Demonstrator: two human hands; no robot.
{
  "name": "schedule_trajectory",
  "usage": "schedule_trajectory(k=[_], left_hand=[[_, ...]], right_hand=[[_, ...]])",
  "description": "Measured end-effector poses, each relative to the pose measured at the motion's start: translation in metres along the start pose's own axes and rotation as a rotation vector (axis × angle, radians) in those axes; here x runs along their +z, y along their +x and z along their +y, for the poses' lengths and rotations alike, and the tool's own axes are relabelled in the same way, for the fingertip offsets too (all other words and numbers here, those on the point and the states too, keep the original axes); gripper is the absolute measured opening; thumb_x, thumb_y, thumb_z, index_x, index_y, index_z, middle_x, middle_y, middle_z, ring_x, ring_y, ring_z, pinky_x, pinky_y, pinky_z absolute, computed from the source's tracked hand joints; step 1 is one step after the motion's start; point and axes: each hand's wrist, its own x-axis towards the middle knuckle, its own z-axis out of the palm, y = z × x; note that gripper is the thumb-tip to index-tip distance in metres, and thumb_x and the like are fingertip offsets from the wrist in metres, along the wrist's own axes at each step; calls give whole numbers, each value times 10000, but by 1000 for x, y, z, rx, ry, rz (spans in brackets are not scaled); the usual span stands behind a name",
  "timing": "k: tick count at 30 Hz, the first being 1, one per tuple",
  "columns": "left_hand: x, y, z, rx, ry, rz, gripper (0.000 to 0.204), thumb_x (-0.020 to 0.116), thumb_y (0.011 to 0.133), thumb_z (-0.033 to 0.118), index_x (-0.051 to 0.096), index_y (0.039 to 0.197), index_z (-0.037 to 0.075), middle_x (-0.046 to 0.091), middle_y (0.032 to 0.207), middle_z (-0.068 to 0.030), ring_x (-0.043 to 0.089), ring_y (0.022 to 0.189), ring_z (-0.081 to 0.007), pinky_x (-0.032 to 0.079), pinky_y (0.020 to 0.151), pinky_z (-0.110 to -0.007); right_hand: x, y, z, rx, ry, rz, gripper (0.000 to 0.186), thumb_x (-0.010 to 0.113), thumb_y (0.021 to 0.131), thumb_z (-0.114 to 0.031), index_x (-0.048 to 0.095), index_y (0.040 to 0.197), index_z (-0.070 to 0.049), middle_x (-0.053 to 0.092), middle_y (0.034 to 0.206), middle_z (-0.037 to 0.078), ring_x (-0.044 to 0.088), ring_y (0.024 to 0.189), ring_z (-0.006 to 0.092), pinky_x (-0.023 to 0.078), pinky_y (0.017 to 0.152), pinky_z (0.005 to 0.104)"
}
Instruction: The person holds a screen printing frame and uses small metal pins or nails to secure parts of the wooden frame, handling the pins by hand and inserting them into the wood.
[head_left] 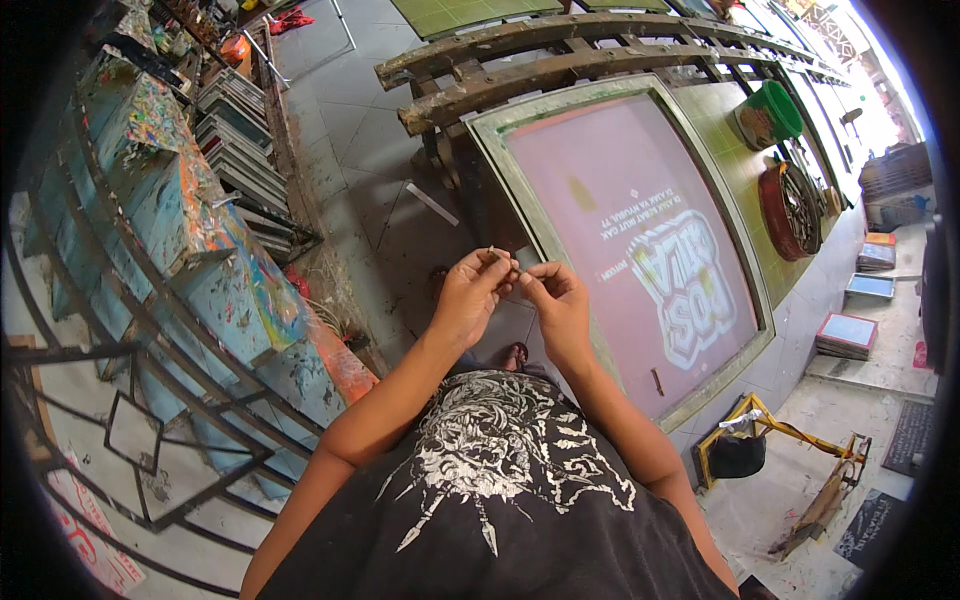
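Near the middle, my left hand and my right hand pinch a small, thin dark object between their fingertips; its kind is too small to make out. Just right of them lies a framed printing screen with pink mesh and a pale stencil design, resting on a green-topped table with a worn wooden rail. A thin brown stick lies on the mesh near its lower part.
A green bucket and a round reddish container stand at right. Below them are a yellow frame and small stacked screens. At left are paint-spattered blue shelving, stacked frames and black metal railing.
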Motion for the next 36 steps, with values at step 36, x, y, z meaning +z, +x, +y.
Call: schedule_trajectory(k=[36], left_hand=[[-119, 278, 88, -201, -9, 35, 89, 667, 919, 212, 668, 920, 124, 615, 818, 49, 533, 719, -61, 427, 634, -222]], right_hand=[[105, 196, 51, 390, 304, 186, 157, 608, 950, -154, 587, 1057, -42, 657, 972, 51, 630, 857, 118, 528, 780, 259]])
